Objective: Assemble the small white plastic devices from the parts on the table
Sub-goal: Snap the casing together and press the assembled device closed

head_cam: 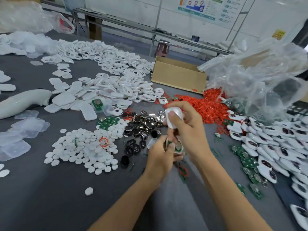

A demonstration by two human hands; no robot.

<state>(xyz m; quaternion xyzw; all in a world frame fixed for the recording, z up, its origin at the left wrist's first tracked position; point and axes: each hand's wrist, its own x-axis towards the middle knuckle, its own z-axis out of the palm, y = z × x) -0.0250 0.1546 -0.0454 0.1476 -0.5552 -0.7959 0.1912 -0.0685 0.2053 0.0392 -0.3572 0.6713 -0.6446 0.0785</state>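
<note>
Both hands meet above the middle of the grey table. My right hand grips a white plastic shell, thumb pressed on its flat face. Just below, my left hand pinches a green circuit board with a round metal cell. Heaps of parts surround them: white shell halves, small white oval buttons, shiny dark metal discs, loose green boards and red rubber bands.
Finished white devices pile up at the right, with more green boards beside them. A cardboard box and crumpled clear plastic bags stand behind. Clear plastic covers lie at the left edge, near a white curved object.
</note>
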